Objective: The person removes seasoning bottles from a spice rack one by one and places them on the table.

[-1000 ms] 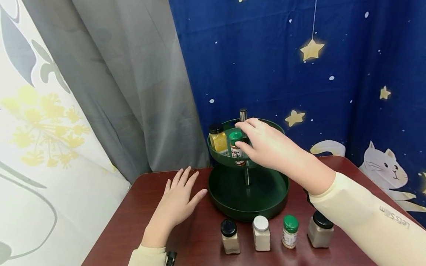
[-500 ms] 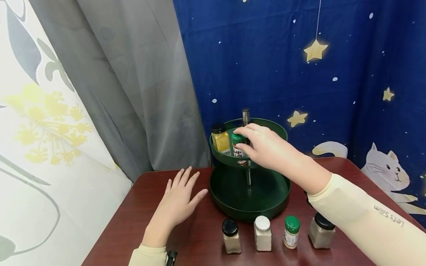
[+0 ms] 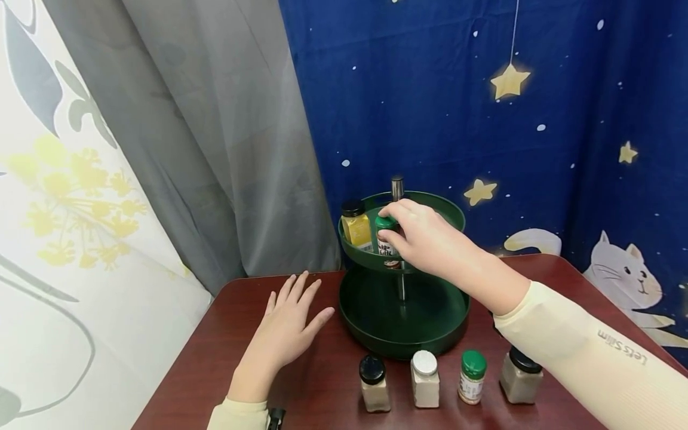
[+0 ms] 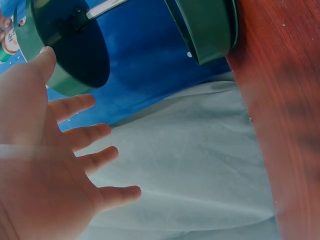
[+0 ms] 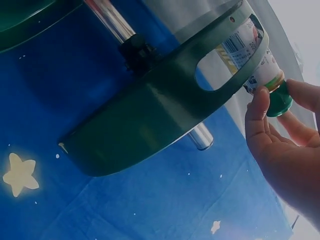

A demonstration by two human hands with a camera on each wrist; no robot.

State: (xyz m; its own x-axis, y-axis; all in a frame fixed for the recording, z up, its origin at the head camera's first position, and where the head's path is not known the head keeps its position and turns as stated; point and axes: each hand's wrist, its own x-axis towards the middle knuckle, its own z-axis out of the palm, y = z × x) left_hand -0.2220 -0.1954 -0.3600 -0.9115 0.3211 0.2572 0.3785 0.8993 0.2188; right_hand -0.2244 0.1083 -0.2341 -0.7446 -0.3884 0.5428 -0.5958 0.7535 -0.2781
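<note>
A two-tier dark green turntable rack [image 3: 404, 343] stands on the table. My right hand [image 3: 430, 239] is at its upper tier, pinching the green cap of a spice jar [image 3: 384, 243] between thumb and fingers. In the right wrist view, that spice jar [image 5: 250, 47] shows behind the tier's cut-out wall, its cap among my fingertips. Left of it on the same tier leans a black-capped jar with yellow contents [image 3: 356, 230]. My left hand [image 3: 285, 328] is spread with straight fingers beside the rack's lower left, holding nothing; the left wrist view shows its palm.
In front of the rack stand a small black-capped jar [image 3: 374, 391], a white-capped jar [image 3: 426, 385], a green-capped jar [image 3: 471, 382] and a wider black-capped jar [image 3: 520, 379]. A metal post [image 3: 397, 188] joins the tiers. Grey and blue curtains [image 3: 430, 89] hang behind the table.
My right hand has lowered slightly and its fingers have come in around the green cap. The left hand stays in place, and the jars have not visibly moved.
</note>
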